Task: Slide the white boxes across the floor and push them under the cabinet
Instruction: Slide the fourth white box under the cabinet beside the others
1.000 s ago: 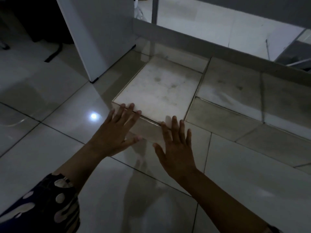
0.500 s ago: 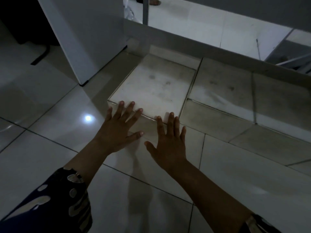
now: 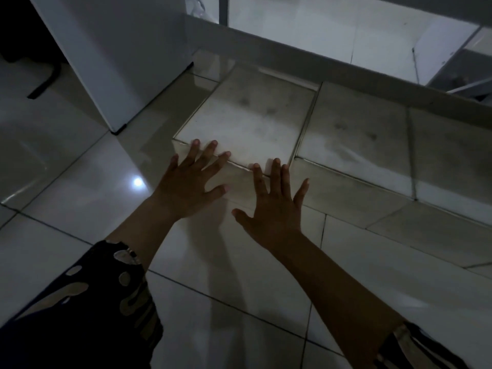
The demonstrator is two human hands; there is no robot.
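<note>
White tile floor, glossy, carries a bright light spot just left of the left hand. Beyond and to the left of that hand stands the cabinet's side panel, its lower corner meeting the floor. Left hand: flat, fingers spread and straight, fingertips lying over the near top edge of the white box, palm against its near face. A dark patterned sleeve covers the forearm behind it. Right hand: likewise flat and spread, holding nothing, fingertips at the same near edge close to the box's right corner, thumb pointing toward the left hand. The box lies directly ahead of both hands, its far edge near the cabinet's horizontal front rail; whether it already sits beneath the rail cannot be told in the dim light. To the right of the right hand, two more white boxes lie side by side in line with the first, their far edges also along the rail. Judged progress: the push on the leftmost box appears under way and near its end; how much further any of the boxes must travel under the cabinet is uncertain.
</note>
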